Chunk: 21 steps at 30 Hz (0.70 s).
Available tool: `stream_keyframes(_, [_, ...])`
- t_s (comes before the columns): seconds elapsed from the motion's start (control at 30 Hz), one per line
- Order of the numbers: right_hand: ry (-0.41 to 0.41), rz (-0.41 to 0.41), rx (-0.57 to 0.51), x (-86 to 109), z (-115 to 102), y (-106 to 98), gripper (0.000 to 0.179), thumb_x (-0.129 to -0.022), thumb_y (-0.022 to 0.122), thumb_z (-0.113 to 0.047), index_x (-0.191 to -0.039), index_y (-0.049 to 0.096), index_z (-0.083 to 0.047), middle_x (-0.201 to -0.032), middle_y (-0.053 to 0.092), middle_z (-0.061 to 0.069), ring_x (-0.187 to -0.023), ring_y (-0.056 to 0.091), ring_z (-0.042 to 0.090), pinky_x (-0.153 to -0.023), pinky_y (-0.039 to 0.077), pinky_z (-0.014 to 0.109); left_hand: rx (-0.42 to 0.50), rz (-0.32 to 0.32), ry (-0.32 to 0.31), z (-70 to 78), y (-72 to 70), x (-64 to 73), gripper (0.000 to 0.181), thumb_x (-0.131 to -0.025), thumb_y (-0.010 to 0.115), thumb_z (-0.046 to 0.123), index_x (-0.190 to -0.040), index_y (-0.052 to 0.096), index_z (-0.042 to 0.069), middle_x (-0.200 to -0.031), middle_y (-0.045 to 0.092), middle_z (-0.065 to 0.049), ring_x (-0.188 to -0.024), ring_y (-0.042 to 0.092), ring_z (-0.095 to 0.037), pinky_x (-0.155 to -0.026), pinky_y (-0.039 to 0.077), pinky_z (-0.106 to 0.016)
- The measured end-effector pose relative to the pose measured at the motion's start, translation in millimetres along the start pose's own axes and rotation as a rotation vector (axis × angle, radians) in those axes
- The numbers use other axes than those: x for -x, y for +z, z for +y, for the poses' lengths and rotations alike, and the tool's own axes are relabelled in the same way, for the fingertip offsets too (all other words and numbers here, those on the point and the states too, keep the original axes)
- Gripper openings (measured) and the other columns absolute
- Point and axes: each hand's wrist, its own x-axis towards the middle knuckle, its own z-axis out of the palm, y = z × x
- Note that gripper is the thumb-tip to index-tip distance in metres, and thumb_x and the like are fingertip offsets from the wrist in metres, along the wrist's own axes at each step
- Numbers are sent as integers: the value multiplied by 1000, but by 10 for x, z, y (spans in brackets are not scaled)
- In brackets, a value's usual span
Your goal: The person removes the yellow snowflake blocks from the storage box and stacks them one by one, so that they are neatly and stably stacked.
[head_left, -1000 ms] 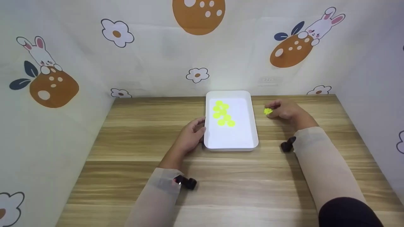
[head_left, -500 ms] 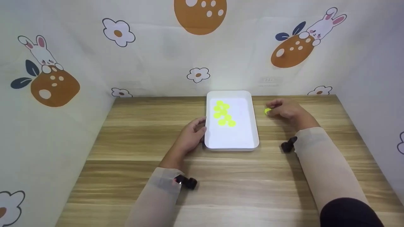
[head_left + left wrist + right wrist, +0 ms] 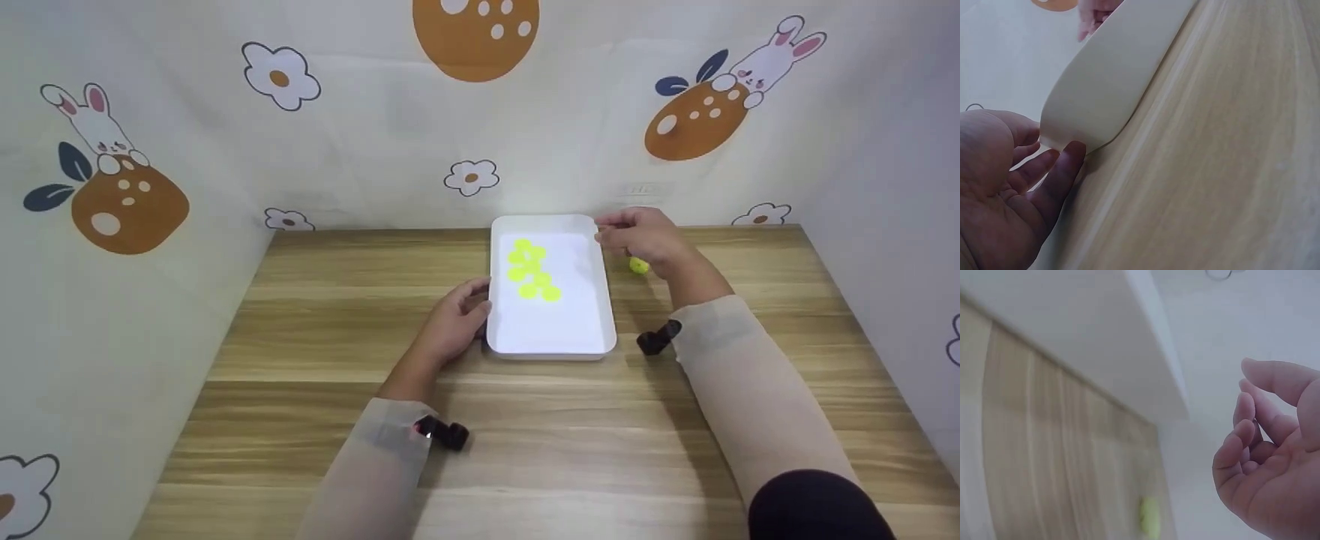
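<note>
A white rectangular tray (image 3: 553, 330) lies on the table. Inside it, in the left half, is a cluster of several bright yellow-green round pieces (image 3: 529, 268), too overexposed to show detail. My left hand (image 3: 451, 322) rests against the tray's left side, its fingertips touching the wall; the left wrist view shows that touch close up. Over the tray's far right corner is my right hand (image 3: 646, 238), its fingers loosely bent with nothing between them in the right wrist view. One loose yellow-green piece (image 3: 639, 265) sits on the table under the right hand, partly hidden.
The wood-grain table (image 3: 337, 315) is bounded by a printed cloth wall (image 3: 375, 150) just behind the tray, with more cloth at both sides. Small black wrist cameras (image 3: 442, 433) stick out from both sleeves.
My right hand has let go of the loose yellow-green piece, leaving it on the table, and has moved left to the tray's far right corner. Left hand and tray stay put.
</note>
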Motion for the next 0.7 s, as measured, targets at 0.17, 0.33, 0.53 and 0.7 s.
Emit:
stream_keyframes(0.17, [-43, -21, -23, 28, -134, 150, 35, -99, 78, -30, -132, 73, -17, -117, 70, -1, -106, 58, 28, -93, 55, 38, 21, 7, 4, -11, 8, 4, 49, -109, 61, 20, -157, 54, 17, -163, 55, -8, -141, 62, -25, -104, 63, -39])
stream_keyframes(0.33, [-62, -52, -39, 6, -204, 253, 32, -100, 77, -31, -128, 74, -15, -112, 70, -4, -100, 56, 23, -88, 54, 33, 17, 20, 6, -21, 17, 3, 49, -108, 62, 20, -157, 54, 17, -162, 56, -7, -143, 61, -26, -107, 61, -41])
stream_keyframes(0.53, [-56, -104, -67, -26, -305, 338, 34, -101, 75, -32, -130, 72, -14, -123, 68, 4, -107, 58, 26, -100, 55, 37, 6, 33, 11, -21, 29, 4, 48, -108, 62, 21, -156, 55, 18, -162, 57, -6, -142, 61, -25, -109, 60, -42])
stream_keyframes(0.7, [-56, -154, -86, -73, -362, 425, 32, -101, 77, -28, -127, 73, -11, -124, 69, 9, -110, 62, 28, -101, 57, 36, -2, 29, 41, -24, 32, 2, 50, -108, 64, 20, -156, 55, 15, -160, 58, -7, -144, 60, -26, -113, 57, -43])
